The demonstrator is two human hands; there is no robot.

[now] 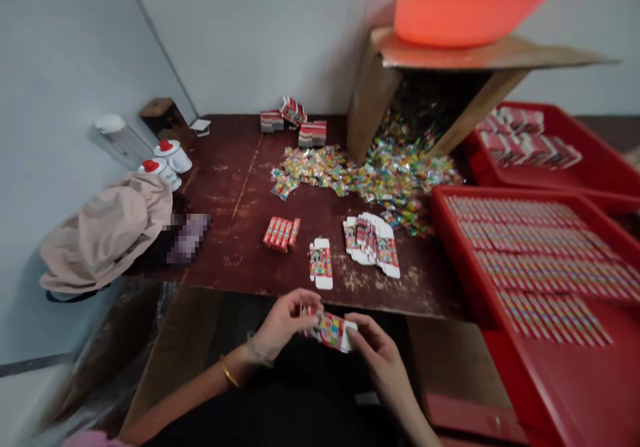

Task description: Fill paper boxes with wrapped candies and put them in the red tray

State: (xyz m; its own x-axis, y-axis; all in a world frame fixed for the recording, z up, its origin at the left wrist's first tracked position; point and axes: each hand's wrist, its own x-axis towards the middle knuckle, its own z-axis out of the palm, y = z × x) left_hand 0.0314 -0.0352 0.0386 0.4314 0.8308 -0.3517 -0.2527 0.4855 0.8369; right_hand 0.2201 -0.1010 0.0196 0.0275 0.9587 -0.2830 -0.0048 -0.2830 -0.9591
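Just off the table's front edge, a small printed candy box [330,331] is held between both hands. My left hand [289,320] pinches its left end, while the fingers of my right hand [377,347] grip the white flap at its right end. Beyond the hands, one flat unfolded carton [321,264] lies on the table. To its right is a fanned stack of flat cartons [371,242]. A short row of folded red boxes [282,233] stands to the left.
Wrapped candies [350,174] spill from a cardboard box [365,94] with an orange basin [460,7] on top. A red tray [575,380] on the right holds rows of filled boxes; another red tray [575,184] sits behind. White lidded mugs [173,157] and a beige cloth bag [110,227] are left.
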